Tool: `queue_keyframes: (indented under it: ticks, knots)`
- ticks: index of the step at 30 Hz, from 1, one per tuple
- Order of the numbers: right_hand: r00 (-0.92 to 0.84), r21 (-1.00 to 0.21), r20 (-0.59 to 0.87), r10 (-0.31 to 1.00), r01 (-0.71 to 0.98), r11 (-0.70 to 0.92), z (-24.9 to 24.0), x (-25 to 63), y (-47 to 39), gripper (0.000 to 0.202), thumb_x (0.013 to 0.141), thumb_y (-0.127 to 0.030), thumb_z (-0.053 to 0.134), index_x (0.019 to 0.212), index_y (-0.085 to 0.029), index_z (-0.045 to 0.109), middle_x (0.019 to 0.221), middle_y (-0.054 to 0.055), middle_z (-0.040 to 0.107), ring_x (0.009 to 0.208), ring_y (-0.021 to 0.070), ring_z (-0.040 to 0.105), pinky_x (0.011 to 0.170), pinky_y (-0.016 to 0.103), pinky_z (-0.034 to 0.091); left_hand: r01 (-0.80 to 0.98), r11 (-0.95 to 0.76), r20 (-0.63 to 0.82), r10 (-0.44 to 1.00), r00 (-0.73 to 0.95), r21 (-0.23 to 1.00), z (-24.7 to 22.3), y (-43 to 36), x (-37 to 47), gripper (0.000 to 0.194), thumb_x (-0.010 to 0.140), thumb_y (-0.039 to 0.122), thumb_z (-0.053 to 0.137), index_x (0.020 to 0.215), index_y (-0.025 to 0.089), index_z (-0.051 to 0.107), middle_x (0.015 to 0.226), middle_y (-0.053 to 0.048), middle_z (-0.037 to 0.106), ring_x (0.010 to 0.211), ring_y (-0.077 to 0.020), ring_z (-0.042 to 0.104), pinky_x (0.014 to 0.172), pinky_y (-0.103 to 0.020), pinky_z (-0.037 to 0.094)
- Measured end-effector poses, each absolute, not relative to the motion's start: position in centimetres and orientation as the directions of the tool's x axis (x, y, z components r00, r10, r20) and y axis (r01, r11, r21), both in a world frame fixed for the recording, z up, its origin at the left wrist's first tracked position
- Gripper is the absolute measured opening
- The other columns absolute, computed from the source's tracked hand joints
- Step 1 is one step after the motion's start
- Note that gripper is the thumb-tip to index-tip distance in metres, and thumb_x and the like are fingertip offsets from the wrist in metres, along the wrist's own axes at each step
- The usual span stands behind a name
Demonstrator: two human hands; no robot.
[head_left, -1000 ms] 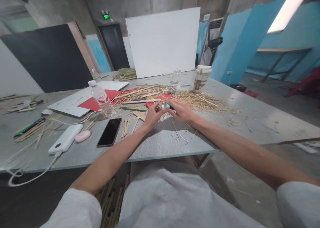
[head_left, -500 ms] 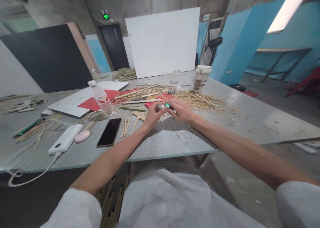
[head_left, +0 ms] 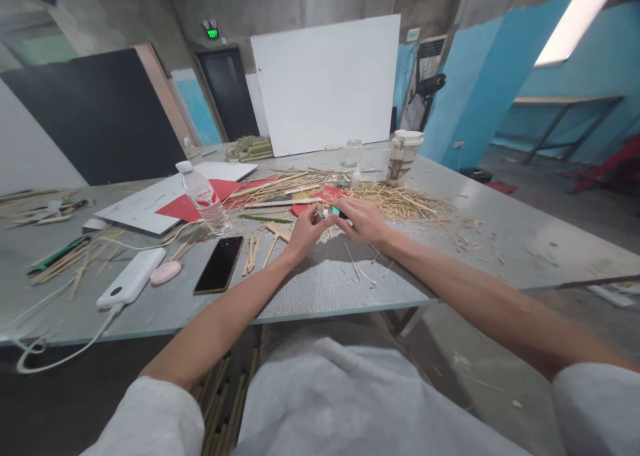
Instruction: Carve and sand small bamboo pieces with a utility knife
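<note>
My left hand (head_left: 305, 231) and my right hand (head_left: 364, 220) meet over the middle of the table, fingers bent and close together. Between them shows a small teal-green piece with a dark part beside it (head_left: 335, 211), in the fingers of my right hand. My left fingers are pinched by a small whitish thing (head_left: 324, 212) whose kind I cannot make out. Just beyond the hands lies red paper (head_left: 327, 195) with straw bits on it. Pale straw (head_left: 407, 203) is heaped to the right, and short flat wooden strips (head_left: 251, 255) lie left of my left hand.
A phone (head_left: 219, 265), pink oval case (head_left: 165, 273), white power bank (head_left: 131, 278) with cable, and water bottle (head_left: 204, 199) stand or lie to the left. A teal-and-black cutter (head_left: 59, 256) is farther left. At the back are a paper cup (head_left: 404, 156) and white board (head_left: 327, 86).
Hardly anything differs. Both hands stay in the same place with only a slight shift of the fingers around the small piece.
</note>
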State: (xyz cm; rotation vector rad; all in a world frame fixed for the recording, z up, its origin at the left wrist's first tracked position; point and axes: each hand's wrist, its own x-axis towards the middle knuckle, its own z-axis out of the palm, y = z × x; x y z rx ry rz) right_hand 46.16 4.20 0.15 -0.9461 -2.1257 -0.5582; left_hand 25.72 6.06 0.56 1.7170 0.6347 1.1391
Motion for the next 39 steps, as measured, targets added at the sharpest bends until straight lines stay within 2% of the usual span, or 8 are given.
queue_keyframes:
  ticks: [39]
  knots:
    - [-0.465,0.113,0.776,0.426,0.767,0.632,0.10,46.20,4.24,0.037,0.114,-0.049,0.042,0.115,-0.019,0.064,0.101,0.010,0.075,0.086,0.0212,0.067,0.073,0.033,0.044,-0.083,-0.434,0.424,0.796,0.432,0.897,0.38,6.26,25.78,0.047,0.086,0.059,0.081,0.083,0.023,0.051,0.065,0.008,0.037,0.057,-0.0102,0.032,0.055,-0.028,0.024]
